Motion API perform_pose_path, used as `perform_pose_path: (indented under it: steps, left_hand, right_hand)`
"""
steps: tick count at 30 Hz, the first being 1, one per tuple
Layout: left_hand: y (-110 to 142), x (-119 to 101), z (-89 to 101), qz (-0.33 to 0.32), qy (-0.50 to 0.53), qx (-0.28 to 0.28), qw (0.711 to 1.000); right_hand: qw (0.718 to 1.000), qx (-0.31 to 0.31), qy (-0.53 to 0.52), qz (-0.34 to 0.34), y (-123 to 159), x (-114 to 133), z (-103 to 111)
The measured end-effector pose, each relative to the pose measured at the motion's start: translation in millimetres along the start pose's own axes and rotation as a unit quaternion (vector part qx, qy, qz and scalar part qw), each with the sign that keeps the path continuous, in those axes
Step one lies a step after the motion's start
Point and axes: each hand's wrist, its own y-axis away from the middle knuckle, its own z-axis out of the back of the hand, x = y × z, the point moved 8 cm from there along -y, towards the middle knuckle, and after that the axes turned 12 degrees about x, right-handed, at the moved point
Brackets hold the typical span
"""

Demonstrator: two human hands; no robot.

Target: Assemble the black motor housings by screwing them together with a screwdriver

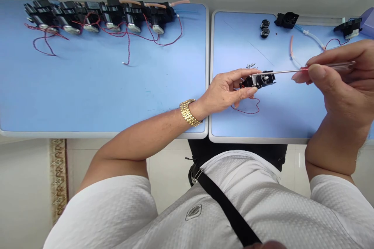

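I am working where two blue-topped tables are meeting: the left table (117, 85) is carrying a row of black motor assemblies (113, 13) along its far edge, and the right table (280, 122) is lying beneath my hands. My right hand (344, 73) is closing around a screwdriver (305, 69), thumb and fingers pinching near its red collar. My left hand (223, 89) is curving partly open, its thumb and fingertips gripping a small black assembly (264, 79) between my two hands, on or just over the right table. The screwdriver's shaft is reaching across this piece; whether the tip is touching, I cannot tell. I am judging the piece to be light and stiff, its plastic perhaps slightly slippery, so I am favouring a hold on the sides of its body, thumb opposing fingers. A thin twisted wire (248, 113) is looping below it, soft and probably too fragile for pulling. Just beyond my left fingers, tiny screws (250, 66) are lying scattered, easily knocked.
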Motion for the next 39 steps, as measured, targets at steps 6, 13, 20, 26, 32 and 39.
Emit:
perform_pose_path:
  steps: [6,13,20,26,32,39]
  left_hand:
    - [-0.5,-2.5,2.7,-0.022,-0.038,-0.018,0.999]
    - [0.6,-0.5,2.2,-0.013,-0.021,-0.013,1.000]
    - [-0.7,-1.9,1.9,-0.010,0.000,-0.018,1.000]
    - [-1.3,-0.7,0.9,-0.015,0.003,-0.016,1.000]
    - [-0.5,-3.7,1.3,-0.020,-0.020,-0.018,0.999]
    - [-0.4,0.4,2.1,-0.013,-0.015,-0.024,1.000]
  right_hand:
    - [0.999,0.021,-0.021,0.040,-3.5,-2.4,7.6]
    - [0.998,0.057,-0.015,0.001,-0.7,3.7,5.2]
    - [0.999,0.050,-0.009,0.005,3.1,2.3,4.6]
    - [0.999,0.052,0.003,-0.003,3.7,2.7,5.3]
    - [0.998,0.059,0.005,0.003,3.3,3.4,4.5]
    - [0.998,0.063,0.008,0.004,2.1,3.7,6.1]
